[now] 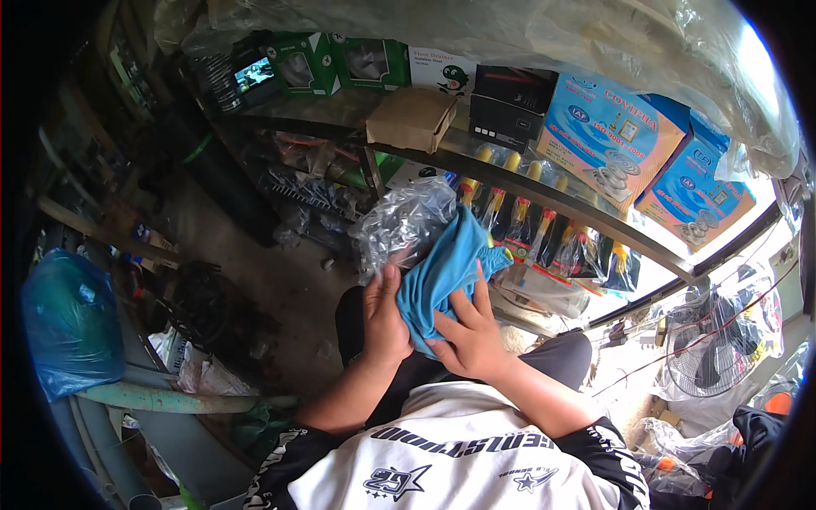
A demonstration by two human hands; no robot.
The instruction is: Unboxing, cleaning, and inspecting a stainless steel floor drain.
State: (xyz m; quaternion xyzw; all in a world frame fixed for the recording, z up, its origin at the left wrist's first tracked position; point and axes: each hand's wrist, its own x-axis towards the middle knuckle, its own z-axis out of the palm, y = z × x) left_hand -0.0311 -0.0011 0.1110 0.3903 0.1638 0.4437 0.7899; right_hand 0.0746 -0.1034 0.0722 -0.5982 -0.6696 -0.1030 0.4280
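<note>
In front of my lap, my left hand point(388, 321) grips a crinkled clear plastic bag point(406, 223) from the left side. Its thumb points up along the bag, and the other fingers are mostly hidden. A bunched blue cloth point(442, 276) lies against the bag, draped down between my two hands. My right hand point(473, 337) holds the cloth from the right, fingers bent and somewhat apart on its folds. Whatever the bag and cloth cover is hidden.
Ahead stands a shelf with a brown cardboard box point(411, 119), a black box point(512, 106) and blue-orange boxes point(610, 140). Packaged paintbrush-like tools point(544, 229) hang below its edge. A wrapped fan point(712, 344) stands right; a blue plastic bag point(72, 323) bulges left.
</note>
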